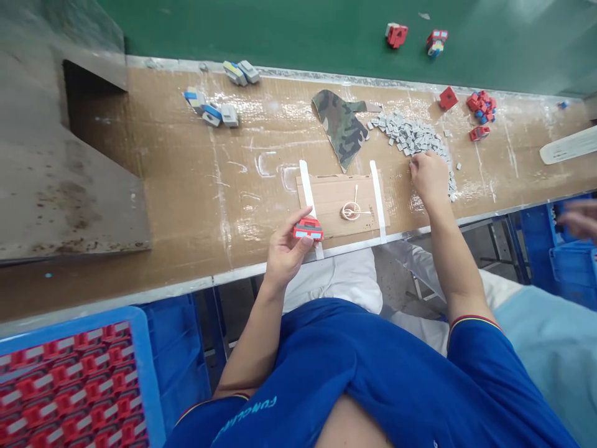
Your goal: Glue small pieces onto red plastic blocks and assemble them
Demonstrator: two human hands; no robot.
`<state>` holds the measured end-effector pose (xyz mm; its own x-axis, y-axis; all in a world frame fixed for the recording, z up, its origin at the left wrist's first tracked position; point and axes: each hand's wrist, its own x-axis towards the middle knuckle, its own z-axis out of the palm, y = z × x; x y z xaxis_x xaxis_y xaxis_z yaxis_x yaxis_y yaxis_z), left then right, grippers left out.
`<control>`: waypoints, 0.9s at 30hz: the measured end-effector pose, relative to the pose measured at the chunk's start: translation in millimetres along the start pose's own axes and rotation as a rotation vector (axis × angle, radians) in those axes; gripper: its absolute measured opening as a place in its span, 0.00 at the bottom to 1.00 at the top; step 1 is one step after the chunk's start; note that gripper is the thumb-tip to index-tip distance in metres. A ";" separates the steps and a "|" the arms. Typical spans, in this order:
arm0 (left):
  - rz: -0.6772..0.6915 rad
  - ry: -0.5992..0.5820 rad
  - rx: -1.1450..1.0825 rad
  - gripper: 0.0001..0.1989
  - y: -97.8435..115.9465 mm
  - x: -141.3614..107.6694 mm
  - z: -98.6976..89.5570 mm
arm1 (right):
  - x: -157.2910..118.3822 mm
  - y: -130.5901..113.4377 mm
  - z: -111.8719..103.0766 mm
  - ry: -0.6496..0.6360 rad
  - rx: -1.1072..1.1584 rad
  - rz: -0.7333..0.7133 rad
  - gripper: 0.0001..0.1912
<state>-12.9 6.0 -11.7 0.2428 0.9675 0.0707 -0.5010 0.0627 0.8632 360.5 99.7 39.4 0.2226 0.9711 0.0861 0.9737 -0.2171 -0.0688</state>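
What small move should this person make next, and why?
Probably the right hand should pinch one block from the heap of small grey blocks, since its fingers are at the heap's edge and the left hand holds the red-and-white part ready.

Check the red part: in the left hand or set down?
In hand: the left hand grips the red part between thumb and fingers.

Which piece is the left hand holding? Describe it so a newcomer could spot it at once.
On the brown bench, find the cardboard pad taped at its near edge. Over the pad's left end, the left hand holds a small red piece with a pale band, the only red piece in a hand.
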 end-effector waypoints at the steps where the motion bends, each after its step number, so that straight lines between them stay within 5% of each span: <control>1: -0.001 -0.016 -0.006 0.25 0.5 -0.4 0.2 | 0.9 -1.9 -2.3 -0.003 -0.026 0.002 0.09; 14: -0.037 -0.081 0.034 0.27 3.6 -4.1 2.4 | -49.4 -29.6 -11.8 -0.062 0.134 -0.252 0.04; 21: -0.009 -0.114 0.050 0.29 4.7 -2.3 4.4 | -39.0 -15.7 -26.5 -0.145 0.208 -0.419 0.17; 27: -0.072 -0.133 0.056 0.26 8.0 -3.2 3.6 | -25.8 -0.1 -20.3 -0.177 0.154 -0.438 0.10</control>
<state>-14.8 2.4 -3.2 0.3863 0.9197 0.0699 -0.4323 0.1136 0.8945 355.7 72.6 57.4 -0.2303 0.9727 -0.0295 0.9526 0.2191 -0.2112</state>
